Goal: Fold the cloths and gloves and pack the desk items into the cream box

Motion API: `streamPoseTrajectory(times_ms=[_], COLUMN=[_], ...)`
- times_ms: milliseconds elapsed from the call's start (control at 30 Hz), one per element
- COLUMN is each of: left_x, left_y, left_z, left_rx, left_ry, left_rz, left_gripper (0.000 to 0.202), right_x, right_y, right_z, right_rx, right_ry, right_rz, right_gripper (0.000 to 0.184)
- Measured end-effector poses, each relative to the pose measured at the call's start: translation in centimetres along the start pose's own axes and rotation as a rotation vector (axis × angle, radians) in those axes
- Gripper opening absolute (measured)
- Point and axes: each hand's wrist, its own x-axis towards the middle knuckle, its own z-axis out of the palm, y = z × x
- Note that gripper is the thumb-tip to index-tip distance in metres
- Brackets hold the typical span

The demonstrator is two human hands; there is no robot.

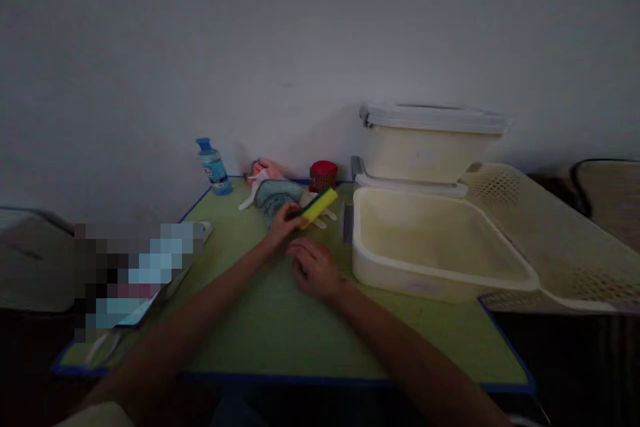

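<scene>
My left hand (286, 223) is closed on one end of a sponge (320, 207) with a yellow foam side and a dark green scouring side. The sponge is tilted, its free end pointing up and to the right. Just below it, my right hand (315, 268) is over the mat with loosely bent fingers and a gap by the thumb, and nothing shows in it. Behind my left hand lies a grey-green cloth (280, 197), with a pale glove (325, 217) partly hidden by the sponge. A white plastic bin (425, 287) stands without a lid to the right of my hands.
A blue bottle (215, 168), a pink and white cloth (265, 170) and a red-lidded jar (323, 175) stand or lie along the wall. Behind the bin is a lidded bin (420, 150); a perforated basket (555, 240) is at right. A pixelated patch covers part of the left side.
</scene>
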Motion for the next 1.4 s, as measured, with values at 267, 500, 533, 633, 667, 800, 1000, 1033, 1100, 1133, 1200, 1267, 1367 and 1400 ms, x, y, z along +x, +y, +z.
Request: streamPoseTrajectory(times_ms=[267, 500, 533, 633, 667, 800, 1000, 1033, 1100, 1133, 1200, 1267, 1367, 1400], left_x=[-2.6, -2.2, -2.0, -1.4, -1.2, -1.3, -2.5, -2.7, -2.7, -2.7, -2.7, -2.7, -2.7, -2.8], left_y=[0.7, 0.2, 0.2, 0.1, 0.0, 0.1, 0.9, 0.9, 0.7, 0.6, 0.3, 0.1, 0.1, 0.2], left_z=[-3.1, -3.5, -3.5, -3.7, -3.8, -3.8, -3.7, -3.6, -3.6, -3.5, -3.5, -3.6, -3.7, -3.7], left_rx=[-0.225, 0.063, 0.086, 0.125, 0.139, 0.258, 0.816, 0.842, 0.847, 0.844, 0.837, 0.842, 0.835, 0.829], left_ry=[-0.436, -0.567, -0.552, -0.481, -0.451, -0.358, -0.5, -0.508, -0.511, -0.512, -0.517, -0.531, -0.576, -0.594], left_rz=[-0.363, -0.245, -0.204, -0.114, -0.075, 0.161, 0.587, 0.594, 0.587, 0.577, 0.546, 0.514, 0.486, 0.474], left_gripper=[0.048, 0.045, 0.045, 0.043, 0.043, 0.067, 0.112, 0.116, 0.124, 0.128, 0.135, 0.142, 0.145, 0.145], right_x=[0.1, 0.8, 0.9, 1.1, 1.1, 0.9, 0.9, 0.9, 0.9, 0.9, 0.8, 0.7, 0.6, 0.6], right_y=[0.9, 0.5, 0.6, 1.2, 1.5, 2.5, 2.4, 2.4, 2.3, 2.2, 2.2, 2.1, 1.8, 1.6], right_z=[0.5, 0.1, 0.1, 0.2, 0.2, 0.2, 0.2, 0.2, 0.1, 0.1, 0.1, 0.0, -0.1, -0.2], right_rx=[0.037, 0.485, 0.51, 0.539, 0.547, 0.57, 0.622, 0.63, 0.648, 0.657, 0.672, 0.683, 0.693, 0.698], right_ry=[0.322, 0.253, 0.261, 0.301, 0.308, 0.301, 0.281, 0.284, 0.286, 0.284, 0.275, 0.27, 0.274, 0.271], right_rz=[0.311, 0.623, 0.647, 0.702, 0.722, 0.792, 0.811, 0.81, 0.807, 0.804, 0.795, 0.785, 0.767, 0.756], right_gripper=[0.033, 0.068, 0.068, 0.06, 0.058, 0.051, 0.044, 0.043, 0.043, 0.042, 0.042, 0.042, 0.049, 0.055])
